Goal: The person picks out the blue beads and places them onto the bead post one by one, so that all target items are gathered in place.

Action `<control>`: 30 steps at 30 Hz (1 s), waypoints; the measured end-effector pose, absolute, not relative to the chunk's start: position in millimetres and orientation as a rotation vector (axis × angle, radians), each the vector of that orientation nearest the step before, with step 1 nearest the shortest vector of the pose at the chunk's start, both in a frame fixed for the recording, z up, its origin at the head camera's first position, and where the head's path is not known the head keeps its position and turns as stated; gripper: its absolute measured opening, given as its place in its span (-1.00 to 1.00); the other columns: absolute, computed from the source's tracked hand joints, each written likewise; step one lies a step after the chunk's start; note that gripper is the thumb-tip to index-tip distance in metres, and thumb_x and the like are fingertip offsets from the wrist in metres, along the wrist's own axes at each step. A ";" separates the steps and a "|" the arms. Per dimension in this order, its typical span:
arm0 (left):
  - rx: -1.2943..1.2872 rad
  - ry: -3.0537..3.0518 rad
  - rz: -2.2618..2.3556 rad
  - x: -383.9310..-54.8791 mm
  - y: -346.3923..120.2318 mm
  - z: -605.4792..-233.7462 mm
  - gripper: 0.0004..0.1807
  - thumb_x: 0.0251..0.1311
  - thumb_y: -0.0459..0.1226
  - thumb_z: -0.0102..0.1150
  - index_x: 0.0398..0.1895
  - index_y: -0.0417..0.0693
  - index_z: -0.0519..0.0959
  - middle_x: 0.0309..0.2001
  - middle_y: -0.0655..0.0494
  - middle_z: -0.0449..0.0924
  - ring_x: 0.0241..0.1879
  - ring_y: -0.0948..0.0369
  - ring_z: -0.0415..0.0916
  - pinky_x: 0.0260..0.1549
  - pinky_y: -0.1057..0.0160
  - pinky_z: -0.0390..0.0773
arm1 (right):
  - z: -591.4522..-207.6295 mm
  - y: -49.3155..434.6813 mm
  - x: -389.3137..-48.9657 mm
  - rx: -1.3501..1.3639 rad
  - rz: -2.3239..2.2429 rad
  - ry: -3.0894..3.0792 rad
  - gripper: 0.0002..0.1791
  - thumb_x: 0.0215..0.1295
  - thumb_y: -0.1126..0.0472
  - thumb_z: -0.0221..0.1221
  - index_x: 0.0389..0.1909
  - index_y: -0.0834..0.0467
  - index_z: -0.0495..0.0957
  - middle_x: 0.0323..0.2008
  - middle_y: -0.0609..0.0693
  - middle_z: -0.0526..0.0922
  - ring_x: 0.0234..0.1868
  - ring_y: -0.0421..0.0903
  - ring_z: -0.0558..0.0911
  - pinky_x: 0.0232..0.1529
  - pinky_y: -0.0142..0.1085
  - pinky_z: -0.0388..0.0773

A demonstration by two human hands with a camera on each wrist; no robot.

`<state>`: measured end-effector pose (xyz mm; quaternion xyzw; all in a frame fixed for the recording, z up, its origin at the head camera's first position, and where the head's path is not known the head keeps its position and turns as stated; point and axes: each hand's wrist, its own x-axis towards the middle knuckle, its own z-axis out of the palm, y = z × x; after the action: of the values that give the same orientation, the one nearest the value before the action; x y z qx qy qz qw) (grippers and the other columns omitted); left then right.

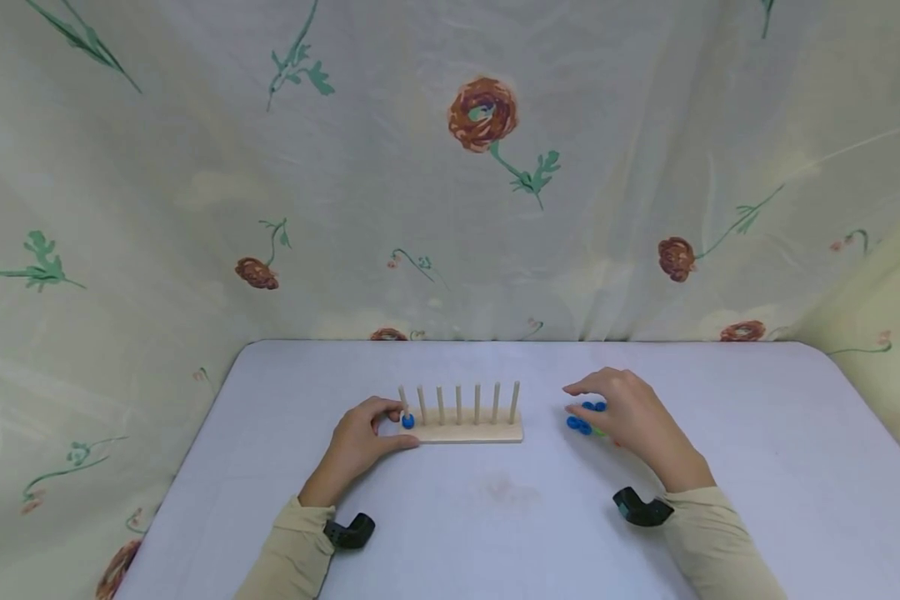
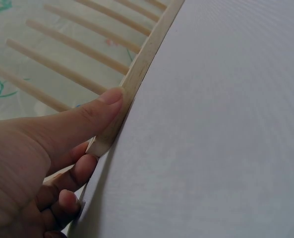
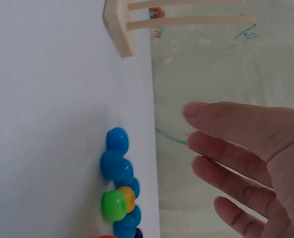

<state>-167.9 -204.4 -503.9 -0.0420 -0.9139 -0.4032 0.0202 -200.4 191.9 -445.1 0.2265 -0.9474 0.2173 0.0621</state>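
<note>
A light wooden peg board (image 1: 468,433) with a row of several upright pegs stands on the table. My left hand (image 1: 356,437) grips its left end, the thumb (image 2: 112,96) on the front edge and curled fingers round the end. A blue bead (image 1: 408,422) sits low on the leftmost peg. To the right of the board, my right hand (image 1: 632,414) hovers over loose beads, holding nothing, its thumb and fingers apart. The right wrist view shows several blue beads (image 3: 117,141), a green bead (image 3: 114,205), an orange bead (image 3: 129,197) and part of a red one (image 3: 106,236).
A white-covered table (image 1: 495,533) lies under everything. Behind it hangs a flower-printed curtain (image 1: 390,192), which also closes off the sides. Each wrist wears a black camera band, the left band (image 1: 350,531) and the right band (image 1: 642,507).
</note>
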 end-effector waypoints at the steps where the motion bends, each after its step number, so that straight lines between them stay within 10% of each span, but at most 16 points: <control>1: -0.127 -2.836 -1.252 -167.6 -204.5 -503.5 -0.44 -0.13 -0.08 0.69 0.01 0.00 0.73 -0.21 0.17 0.66 -0.45 0.28 0.26 -0.45 0.36 0.26 | -446.7 193.3 -200.4 0.677 0.657 -2.881 -0.69 0.21 0.14 0.48 -0.04 0.12 0.79 -0.09 0.05 0.81 0.01 0.10 0.71 0.03 0.07 0.64; 14: -0.120 -2.839 -1.247 -168.2 -204.4 -504.8 -0.44 -0.13 -0.09 0.69 0.01 0.01 0.73 -0.21 0.17 0.66 -0.46 0.29 0.25 -0.45 0.37 0.26 | -469.2 197.6 -207.3 0.661 0.544 -2.996 -0.76 0.10 0.09 0.55 -0.21 0.03 0.83 0.15 0.12 0.69 0.33 0.24 0.45 0.31 0.28 0.41; 30: -0.110 -2.856 -1.248 -168.3 -204.2 -504.3 -0.44 -0.10 -0.07 0.67 0.03 0.02 0.72 -0.18 0.18 0.66 -0.43 0.26 0.26 -0.44 0.35 0.25 | -473.2 195.6 -207.3 0.723 0.607 -2.939 -0.80 0.16 0.14 0.51 -0.20 0.09 0.82 0.02 0.09 0.76 0.18 0.16 0.62 0.24 0.17 0.52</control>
<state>-168.3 -204.2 -504.3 -0.0353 -0.9157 -0.4002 0.0116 -207.3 195.6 -473.2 0.2341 -0.9518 0.1964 0.0273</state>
